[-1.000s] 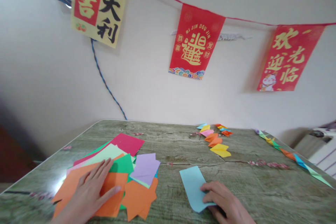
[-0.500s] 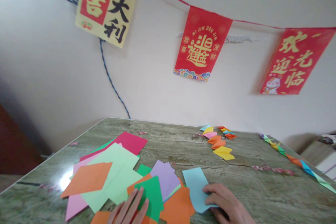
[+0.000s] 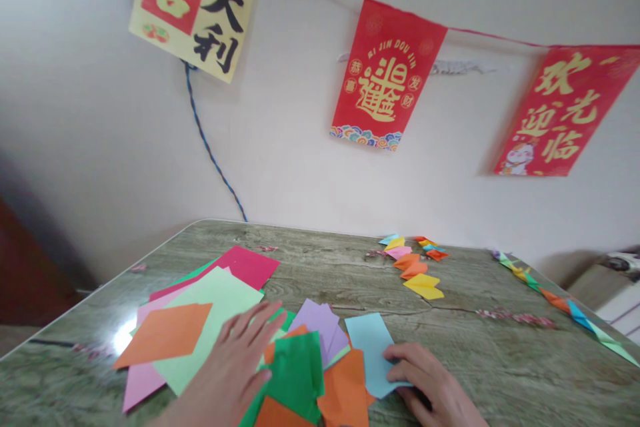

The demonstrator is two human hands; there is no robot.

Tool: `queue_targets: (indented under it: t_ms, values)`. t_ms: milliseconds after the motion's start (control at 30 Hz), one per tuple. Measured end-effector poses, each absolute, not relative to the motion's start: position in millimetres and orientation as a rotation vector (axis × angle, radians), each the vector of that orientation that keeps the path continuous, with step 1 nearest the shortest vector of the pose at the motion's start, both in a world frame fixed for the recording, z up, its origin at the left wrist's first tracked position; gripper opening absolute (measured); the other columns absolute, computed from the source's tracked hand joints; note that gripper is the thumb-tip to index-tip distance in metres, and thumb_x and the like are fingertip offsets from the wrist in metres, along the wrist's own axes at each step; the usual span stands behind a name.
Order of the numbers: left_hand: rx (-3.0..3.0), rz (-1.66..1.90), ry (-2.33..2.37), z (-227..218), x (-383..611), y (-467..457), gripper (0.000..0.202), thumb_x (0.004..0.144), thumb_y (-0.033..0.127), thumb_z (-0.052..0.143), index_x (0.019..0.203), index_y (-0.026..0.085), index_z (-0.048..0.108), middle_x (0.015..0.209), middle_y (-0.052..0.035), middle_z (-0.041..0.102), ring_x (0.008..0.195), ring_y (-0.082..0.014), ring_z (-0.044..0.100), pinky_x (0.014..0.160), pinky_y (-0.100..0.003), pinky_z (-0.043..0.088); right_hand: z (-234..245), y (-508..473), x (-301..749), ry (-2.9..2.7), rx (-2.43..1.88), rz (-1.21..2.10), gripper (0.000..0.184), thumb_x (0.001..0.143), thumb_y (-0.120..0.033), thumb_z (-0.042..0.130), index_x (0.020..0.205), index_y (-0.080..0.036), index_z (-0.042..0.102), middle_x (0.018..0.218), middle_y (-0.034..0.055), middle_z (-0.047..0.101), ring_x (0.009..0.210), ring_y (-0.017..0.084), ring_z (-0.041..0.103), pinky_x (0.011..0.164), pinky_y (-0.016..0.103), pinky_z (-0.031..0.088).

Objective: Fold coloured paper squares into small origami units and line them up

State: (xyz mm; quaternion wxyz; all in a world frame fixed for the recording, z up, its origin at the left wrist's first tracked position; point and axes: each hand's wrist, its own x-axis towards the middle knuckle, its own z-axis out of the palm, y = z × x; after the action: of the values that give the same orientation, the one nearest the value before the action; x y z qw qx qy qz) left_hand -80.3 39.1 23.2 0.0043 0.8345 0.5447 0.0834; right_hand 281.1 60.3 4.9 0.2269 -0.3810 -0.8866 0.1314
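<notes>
My left hand is over the heap of coloured paper, its fingers stretched out and slightly apart. It holds nothing. Beside its thumb lie green paper sheets, with orange paper and purple paper around them. My right hand has its fingers curled over the right edge of a light blue sheet of paper, which rests at the heap's right side. Under and past my left hand are a pale green sheet and an orange sheet.
Small folded paper pieces in yellow, orange and other colours stand farther back. A chain of folded paper runs along the table's right edge. Red paper tops the far left stack. Banners hang on the wall.
My left hand has lifted from the green paper and moved up, its fingers now stretched over the heap. Green and orange sheets have shifted right. My right hand stays at the light blue sheet.
</notes>
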Motion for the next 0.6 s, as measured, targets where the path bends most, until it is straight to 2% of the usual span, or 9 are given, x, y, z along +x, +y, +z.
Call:
queue_targets:
  t_ms: [67, 133, 267, 367, 433, 533, 600]
  values:
    - [2.46, -0.024, 1.697, 59, -96, 56, 0.083, 0.069, 0.011, 0.056, 0.148, 0.024, 0.033, 0.152, -0.0068, 0.042, 0.14, -0.0286, 0.035, 0.113, -0.048, 0.03, 4, 60, 281, -2.443, -1.066, 0.369, 0.027, 0.082, -0.005, 0.05, 0.093, -0.025, 0.065, 0.113, 0.0057, 0.067, 0.104, 0.02, 0.064, 0.088, 0.031, 0.053]
    - [2.394, -0.197, 1.697, 81, -106, 69, 0.091, 0.057, 0.006, 0.056, 0.145, 0.02, 0.039, 0.148, -0.01, 0.048, 0.138, -0.0291, 0.039, 0.114, -0.049, 0.025, 4, 60, 281, -2.452, -1.061, 0.368, 0.027, 0.082, -0.005, 0.05, 0.093, -0.024, 0.065, 0.113, 0.006, 0.067, 0.103, 0.02, 0.064, 0.089, 0.031, 0.053]
    - [2.34, -0.202, 1.724, 85, -108, 76, 0.071, 0.05, 0.006, 0.058, 0.119, 0.02, 0.063, 0.134, -0.0107, 0.061, 0.132, -0.0324, 0.046, 0.113, -0.05, 0.026, 4, 60, 281, -2.448, -1.058, 0.372, 0.026, 0.082, -0.005, 0.051, 0.093, -0.024, 0.065, 0.113, 0.0058, 0.067, 0.104, 0.02, 0.064, 0.089, 0.03, 0.053]
    - [2.322, -0.122, 1.768, 75, -110, 75, 0.057, 0.051, 0.01, 0.056, 0.105, 0.021, 0.069, 0.127, -0.0099, 0.065, 0.129, -0.0333, 0.049, 0.111, -0.053, 0.028, 5, 60, 281, -2.438, -1.068, 0.383, 0.024, 0.083, -0.007, 0.051, 0.092, -0.025, 0.065, 0.113, 0.0057, 0.067, 0.104, 0.02, 0.064, 0.089, 0.03, 0.053]
    - [2.297, -0.045, 1.797, 72, -117, 77, 0.049, 0.056, 0.015, 0.055, 0.102, 0.023, 0.07, 0.127, -0.0091, 0.066, 0.128, -0.0324, 0.05, 0.11, -0.051, 0.031, 7, 59, 281, -2.437, -1.069, 0.381, 0.026, 0.082, -0.006, 0.051, 0.093, -0.025, 0.065, 0.113, 0.0056, 0.067, 0.104, 0.019, 0.064, 0.089, 0.03, 0.053]
    - [2.218, 0.116, 1.884, 78, -136, 85, 0.04, 0.075, 0.029, 0.048, 0.108, 0.021, 0.069, 0.122, -0.0107, 0.069, 0.119, -0.031, 0.058, 0.103, -0.044, 0.042, 8, 59, 281, -2.449, -1.085, 0.377, 0.027, 0.081, -0.005, 0.05, 0.093, -0.023, 0.065, 0.113, 0.006, 0.067, 0.105, 0.019, 0.064, 0.09, 0.03, 0.053]
    - [2.148, 0.228, 1.957, 88, -149, 91, 0.046, 0.085, 0.035, 0.036, 0.117, 0.019, 0.065, 0.106, -0.0113, 0.075, 0.106, -0.0316, 0.066, 0.094, -0.042, 0.048, 8, 58, 281, -2.482, -1.091, 0.362, 0.029, 0.077, -0.003, 0.049, 0.093, -0.022, 0.065, 0.113, 0.0068, 0.067, 0.105, 0.019, 0.064, 0.09, 0.029, 0.052]
